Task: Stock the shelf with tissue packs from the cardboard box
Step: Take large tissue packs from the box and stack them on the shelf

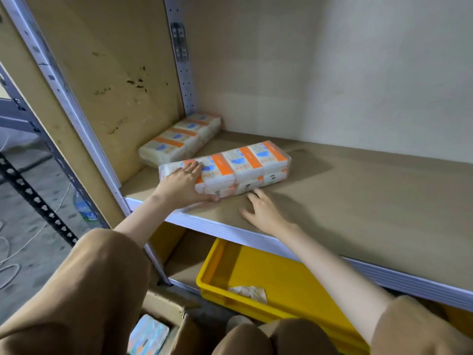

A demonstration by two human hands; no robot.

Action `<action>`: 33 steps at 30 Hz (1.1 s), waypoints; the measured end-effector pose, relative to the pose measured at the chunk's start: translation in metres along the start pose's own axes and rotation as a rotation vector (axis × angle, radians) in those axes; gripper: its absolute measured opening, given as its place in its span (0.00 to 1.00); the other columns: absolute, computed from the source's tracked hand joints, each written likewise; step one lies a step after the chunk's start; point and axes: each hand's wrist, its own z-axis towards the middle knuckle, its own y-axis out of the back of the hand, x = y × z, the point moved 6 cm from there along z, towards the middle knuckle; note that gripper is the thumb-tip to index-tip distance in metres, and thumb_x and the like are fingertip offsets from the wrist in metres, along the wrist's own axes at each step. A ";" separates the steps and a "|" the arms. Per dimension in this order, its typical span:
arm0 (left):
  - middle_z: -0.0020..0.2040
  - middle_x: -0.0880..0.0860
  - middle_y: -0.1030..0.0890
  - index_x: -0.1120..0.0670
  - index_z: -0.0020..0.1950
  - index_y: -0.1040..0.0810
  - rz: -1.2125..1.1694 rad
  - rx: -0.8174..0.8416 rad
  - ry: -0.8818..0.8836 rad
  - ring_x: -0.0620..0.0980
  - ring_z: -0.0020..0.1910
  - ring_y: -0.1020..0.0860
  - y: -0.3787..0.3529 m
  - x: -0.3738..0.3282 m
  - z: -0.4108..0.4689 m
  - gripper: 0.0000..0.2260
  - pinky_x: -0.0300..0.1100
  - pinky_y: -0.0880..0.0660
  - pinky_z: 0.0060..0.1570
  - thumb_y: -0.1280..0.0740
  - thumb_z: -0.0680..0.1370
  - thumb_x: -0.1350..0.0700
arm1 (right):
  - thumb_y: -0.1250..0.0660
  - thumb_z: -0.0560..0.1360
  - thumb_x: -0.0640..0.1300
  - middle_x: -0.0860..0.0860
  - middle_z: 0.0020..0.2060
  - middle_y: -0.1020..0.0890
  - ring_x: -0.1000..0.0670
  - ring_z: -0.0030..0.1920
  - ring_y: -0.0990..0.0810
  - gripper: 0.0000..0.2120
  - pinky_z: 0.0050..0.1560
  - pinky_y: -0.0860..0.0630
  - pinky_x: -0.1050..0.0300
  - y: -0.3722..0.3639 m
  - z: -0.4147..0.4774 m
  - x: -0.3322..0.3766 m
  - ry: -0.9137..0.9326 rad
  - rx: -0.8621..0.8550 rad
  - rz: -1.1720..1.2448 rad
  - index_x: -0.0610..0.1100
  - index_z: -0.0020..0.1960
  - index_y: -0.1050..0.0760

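A white-and-orange tissue pack [245,165] lies on the brown shelf board [358,201], angled toward the back right. My left hand [183,184] grips its near left end, fingers over the top and thumb along the front edge. My right hand [263,211] rests flat on the board just in front of the pack, fingers spread, holding nothing. A second tissue pack [179,138] lies in the back left corner against the side panel. The cardboard box [163,311] stands on the floor between my knees, with another tissue pack [148,335] showing inside.
A yellow plastic bin [271,280] sits on the lower level under the shelf with a crumpled wrapper [249,293] inside. A water bottle [84,208] stands on the floor at the left beside the rack's upright [69,98]. Cables lie on the floor.
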 end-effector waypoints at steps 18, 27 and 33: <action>0.58 0.62 0.20 0.61 0.59 0.28 0.256 -0.456 0.040 0.63 0.56 0.22 0.092 -0.003 0.050 0.16 0.48 0.26 0.50 0.39 0.77 0.52 | 0.46 0.77 0.61 0.41 0.77 0.48 0.45 0.77 0.51 0.38 0.77 0.55 0.52 -0.014 0.062 0.031 -0.022 0.041 -0.089 0.36 0.76 0.50; 0.50 0.64 0.20 0.64 0.54 0.23 0.127 -0.526 0.341 0.63 0.50 0.21 0.118 0.058 0.095 0.12 0.50 0.26 0.48 0.38 0.77 0.57 | 0.43 0.76 0.59 0.42 0.77 0.46 0.47 0.77 0.50 0.37 0.77 0.57 0.54 -0.020 0.077 0.037 0.003 -0.026 -0.018 0.37 0.76 0.48; 0.62 0.64 0.24 0.65 0.65 0.31 0.291 -0.364 0.444 0.62 0.61 0.25 0.064 0.073 0.129 0.20 0.52 0.27 0.57 0.38 0.79 0.54 | 0.44 0.77 0.59 0.41 0.77 0.48 0.47 0.77 0.52 0.38 0.77 0.57 0.54 -0.022 0.081 0.035 0.032 0.009 -0.030 0.36 0.76 0.49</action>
